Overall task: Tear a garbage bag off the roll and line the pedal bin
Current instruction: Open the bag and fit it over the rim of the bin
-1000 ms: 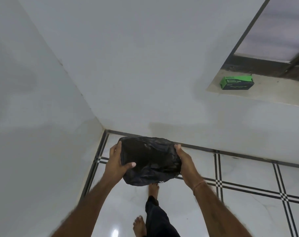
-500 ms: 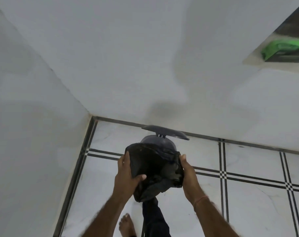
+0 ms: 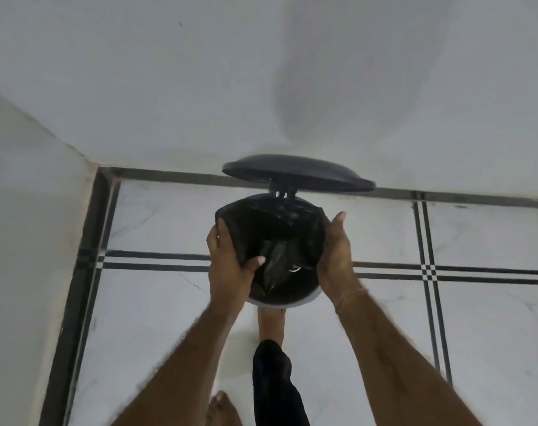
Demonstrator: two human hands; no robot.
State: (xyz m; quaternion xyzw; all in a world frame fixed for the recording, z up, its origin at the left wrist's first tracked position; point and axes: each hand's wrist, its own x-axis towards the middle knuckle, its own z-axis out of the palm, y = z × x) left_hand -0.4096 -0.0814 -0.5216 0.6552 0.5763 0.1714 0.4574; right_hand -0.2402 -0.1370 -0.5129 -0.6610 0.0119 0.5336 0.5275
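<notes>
Gripping opposite edges of the black garbage bag (image 3: 273,235), the left hand (image 3: 230,269) and right hand (image 3: 335,256) hold it spread inside the pedal bin (image 3: 287,301), below the raised lid (image 3: 298,173). A bare foot (image 3: 270,324) sits at the bin's near side.

One bin (image 3: 284,299), one bag (image 3: 273,232), two hands, seemingly two feet.

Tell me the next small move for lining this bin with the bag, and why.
Probably lower the black plastic garbage bag into the round pedal bin and fold its mouth over the rim. The dark lid stands open, the left hand and right hand hold the bag's mouth spread above the opening, and the near rim is bare.
</notes>
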